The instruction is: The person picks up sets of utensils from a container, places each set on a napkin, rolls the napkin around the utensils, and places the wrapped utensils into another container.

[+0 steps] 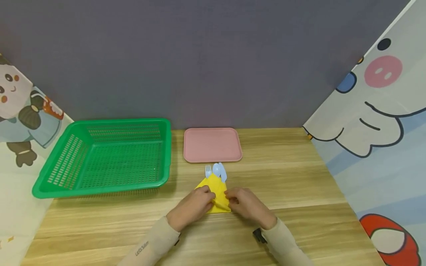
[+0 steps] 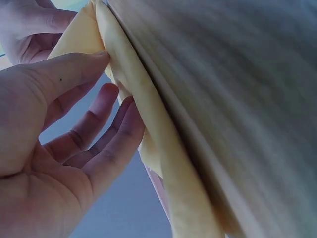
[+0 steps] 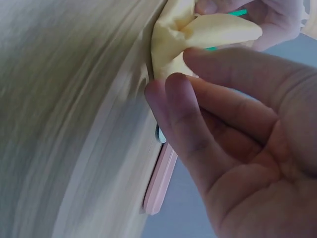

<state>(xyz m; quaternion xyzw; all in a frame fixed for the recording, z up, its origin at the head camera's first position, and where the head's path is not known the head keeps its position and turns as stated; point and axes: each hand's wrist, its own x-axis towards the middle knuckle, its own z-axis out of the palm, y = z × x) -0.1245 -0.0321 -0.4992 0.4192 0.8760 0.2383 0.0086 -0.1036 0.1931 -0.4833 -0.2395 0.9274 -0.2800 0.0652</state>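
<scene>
A folded yellow napkin (image 1: pixel 217 186) lies on the table, with a light-blue plastic fork (image 1: pixel 208 171), spoon (image 1: pixel 216 170) and knife (image 1: pixel 223 172) poking out of its far end. Their lower parts are hidden under the cloth. From the left side, my left hand (image 1: pixel 196 205) pinches a fold of the napkin between thumb and fingers. My right hand (image 1: pixel 247 205) holds the napkin's right edge, its thumb and fingertips close together at the cloth. In the right wrist view, a raised flap of the napkin (image 3: pixel 223 32) points toward the left hand.
A green plastic basket (image 1: pixel 168 155) with slotted sides stands at the left of the wooden table (image 1: pixel 283 170). Beyond the cutlery lies a pink rectangular tray (image 1: pixel 213 145). A grey wall (image 1: pixel 199 66) rises behind, and cartoon-printed panels (image 1: pixel 372 129) flank both sides.
</scene>
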